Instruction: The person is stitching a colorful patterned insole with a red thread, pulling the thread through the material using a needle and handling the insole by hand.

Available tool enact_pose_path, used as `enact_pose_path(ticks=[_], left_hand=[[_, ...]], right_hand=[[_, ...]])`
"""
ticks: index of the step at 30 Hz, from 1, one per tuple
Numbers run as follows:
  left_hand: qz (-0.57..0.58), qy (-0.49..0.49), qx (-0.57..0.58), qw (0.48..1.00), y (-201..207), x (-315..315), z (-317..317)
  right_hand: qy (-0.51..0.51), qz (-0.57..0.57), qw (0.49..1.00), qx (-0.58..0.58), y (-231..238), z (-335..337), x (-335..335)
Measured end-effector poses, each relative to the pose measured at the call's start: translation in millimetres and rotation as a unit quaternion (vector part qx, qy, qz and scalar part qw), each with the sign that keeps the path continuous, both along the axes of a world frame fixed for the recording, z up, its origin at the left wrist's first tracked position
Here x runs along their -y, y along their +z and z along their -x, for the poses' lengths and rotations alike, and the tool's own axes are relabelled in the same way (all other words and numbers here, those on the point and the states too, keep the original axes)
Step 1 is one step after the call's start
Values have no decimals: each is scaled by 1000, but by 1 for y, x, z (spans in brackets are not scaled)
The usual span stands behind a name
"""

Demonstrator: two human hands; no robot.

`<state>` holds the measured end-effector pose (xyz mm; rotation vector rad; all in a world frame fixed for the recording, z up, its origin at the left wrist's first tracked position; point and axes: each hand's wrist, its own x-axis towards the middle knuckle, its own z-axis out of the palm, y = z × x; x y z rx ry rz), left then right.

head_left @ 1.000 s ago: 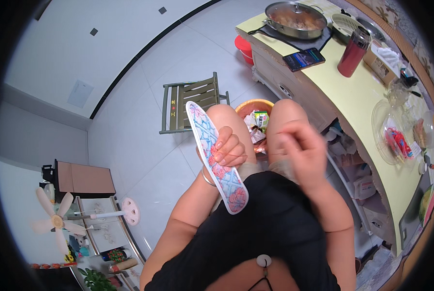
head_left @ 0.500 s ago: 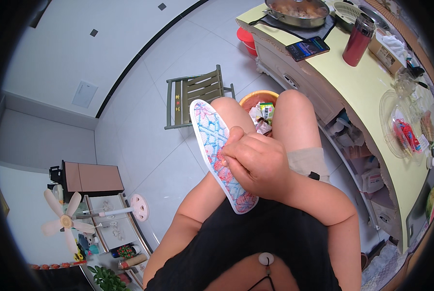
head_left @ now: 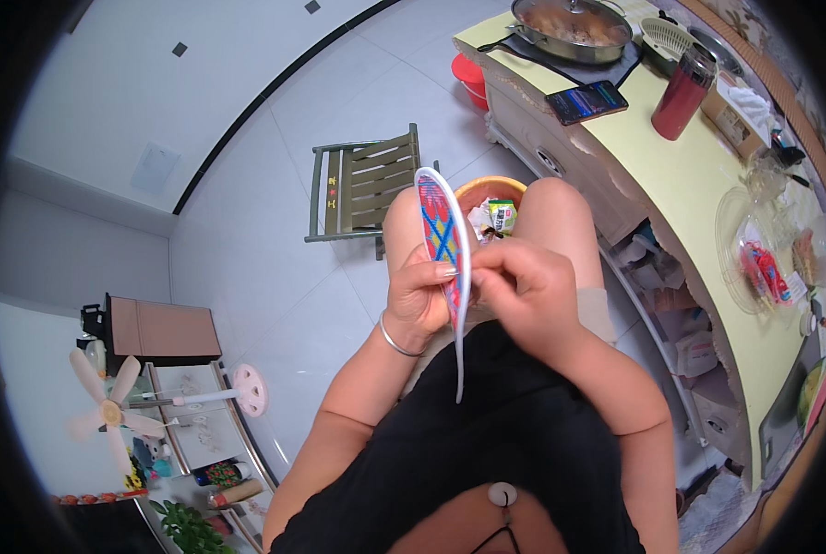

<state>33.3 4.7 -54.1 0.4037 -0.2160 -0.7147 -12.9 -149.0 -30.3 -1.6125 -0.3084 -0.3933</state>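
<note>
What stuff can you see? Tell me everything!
Insole: one, multicoloured, white-edged, centre
Stool: one, green, upper centre
Bin: one, yellow-rimmed, right of stool
Counter: one, pale yellow, right
Bucket: one, red, beside counter
Lidded pan: one, silver, counter
Phone: one, dark, counter
Flask: one, red, counter
Basket: one, pale green, beside pan
Cardboard box: one, brown, beside flask
Packaging: count unclear, clear and red, counter
Fan: one, cream, lower left
Plant: one, green, bottom left
Shelf clutter: count unclear, mixed, left
Bracelet: one, silver, left of insole
Left hand: one, bare, holding insole
Right hand: one, bare, beside insole
</note>
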Motion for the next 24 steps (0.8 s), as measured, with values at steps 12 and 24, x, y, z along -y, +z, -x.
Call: enact_pose_path(ticks=[12, 24], left_hand=[[-266, 110, 39, 957, 32, 6, 21], [-363, 196, 119, 903, 33, 5, 19]], right_hand=[[173, -264, 928, -196, -34, -3, 26], [-89, 236, 943, 217, 13, 3, 26]])
